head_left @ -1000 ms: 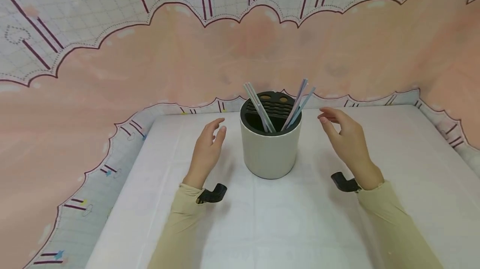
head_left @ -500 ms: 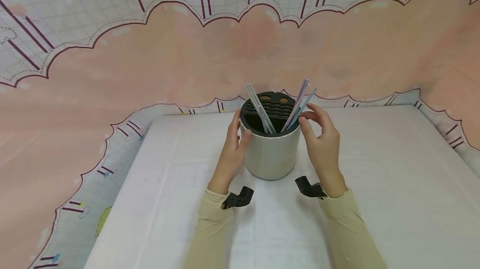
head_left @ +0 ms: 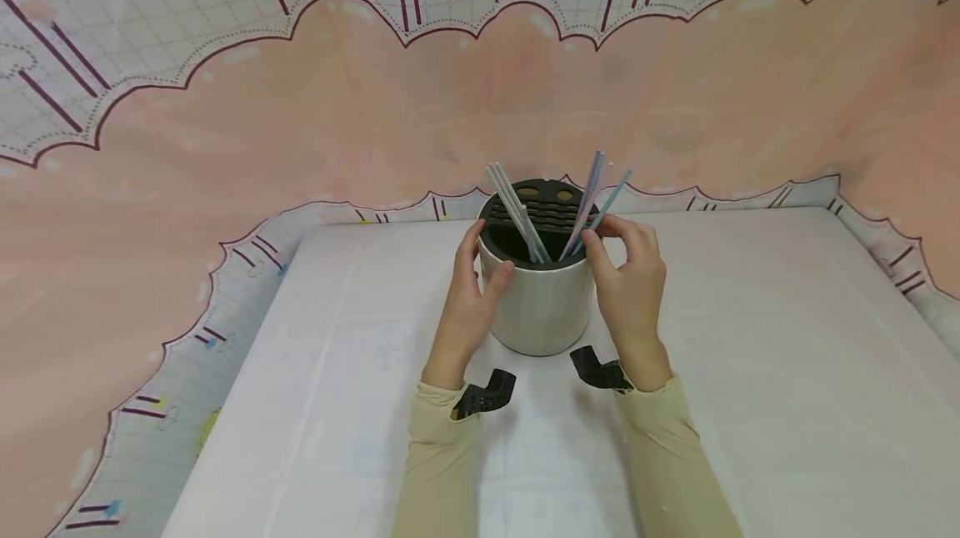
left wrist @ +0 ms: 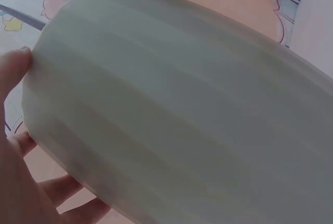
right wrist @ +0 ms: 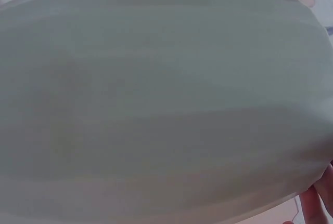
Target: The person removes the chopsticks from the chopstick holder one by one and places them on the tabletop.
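Note:
A pale cylindrical pen holder [head_left: 540, 313] with a black slotted top [head_left: 538, 208] stands upright on the white table. My left hand [head_left: 465, 304] grips its left side, thumb at the front near the rim and fingers along the side. Thin pastel straws [head_left: 516, 203] lean left out of the open compartment; purple and blue straws [head_left: 588, 192] lean right. At the right rim, my right hand [head_left: 633, 288] pinches around the base of the right-leaning straws, its fingertips partly hidden. In the left wrist view, the holder's wall [left wrist: 166, 99] fills most of the picture; lower right-hand fingers [right wrist: 317, 198] hang outside it.
The white-covered table [head_left: 787, 354] spreads around the holder. A peach and white patterned cloth [head_left: 450, 121] rises behind and along the sides. Black wrist devices [head_left: 486, 392] sit on both wrists.
Both hands have moved inward to the holder from either side. The right fingers have reached the right-leaning straws, and the purple ones have shifted left. The holder stays in place.

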The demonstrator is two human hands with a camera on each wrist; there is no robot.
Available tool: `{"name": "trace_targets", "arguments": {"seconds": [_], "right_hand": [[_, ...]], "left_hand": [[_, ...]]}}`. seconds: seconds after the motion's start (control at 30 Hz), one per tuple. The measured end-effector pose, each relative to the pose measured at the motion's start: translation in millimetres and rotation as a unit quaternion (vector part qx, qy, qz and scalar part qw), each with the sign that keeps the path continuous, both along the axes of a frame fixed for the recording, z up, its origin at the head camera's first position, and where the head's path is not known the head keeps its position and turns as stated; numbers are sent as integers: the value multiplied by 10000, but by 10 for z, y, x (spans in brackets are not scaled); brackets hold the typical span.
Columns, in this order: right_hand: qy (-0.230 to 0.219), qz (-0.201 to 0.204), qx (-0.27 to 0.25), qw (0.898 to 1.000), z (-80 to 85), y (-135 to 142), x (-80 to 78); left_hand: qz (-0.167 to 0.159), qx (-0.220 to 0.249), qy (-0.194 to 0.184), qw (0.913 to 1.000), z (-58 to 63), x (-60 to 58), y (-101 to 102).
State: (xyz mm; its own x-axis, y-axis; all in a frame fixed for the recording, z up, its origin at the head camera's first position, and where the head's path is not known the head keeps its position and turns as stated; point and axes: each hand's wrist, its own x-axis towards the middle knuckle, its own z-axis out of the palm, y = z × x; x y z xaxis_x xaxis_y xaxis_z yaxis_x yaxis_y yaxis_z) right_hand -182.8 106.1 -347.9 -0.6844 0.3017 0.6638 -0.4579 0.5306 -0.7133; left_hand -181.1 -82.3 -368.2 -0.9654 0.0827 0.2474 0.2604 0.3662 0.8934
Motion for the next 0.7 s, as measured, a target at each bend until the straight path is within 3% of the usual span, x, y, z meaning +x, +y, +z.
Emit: {"name": "trace_targets", "arguments": {"seconds": [0.2, 0.43, 0.7], "right_hand": [[152, 117, -55, 9998, 64, -28, 11], [29, 656, -188, 9977, 171, -32, 78], [160, 909, -886, 9918, 417, -19, 262]], "left_hand": [[196, 55, -99, 9997, 0, 21, 56], [427, 119, -259, 9987, 47, 51, 133], [441, 256, -91, 9987, 34, 76, 218]]}}
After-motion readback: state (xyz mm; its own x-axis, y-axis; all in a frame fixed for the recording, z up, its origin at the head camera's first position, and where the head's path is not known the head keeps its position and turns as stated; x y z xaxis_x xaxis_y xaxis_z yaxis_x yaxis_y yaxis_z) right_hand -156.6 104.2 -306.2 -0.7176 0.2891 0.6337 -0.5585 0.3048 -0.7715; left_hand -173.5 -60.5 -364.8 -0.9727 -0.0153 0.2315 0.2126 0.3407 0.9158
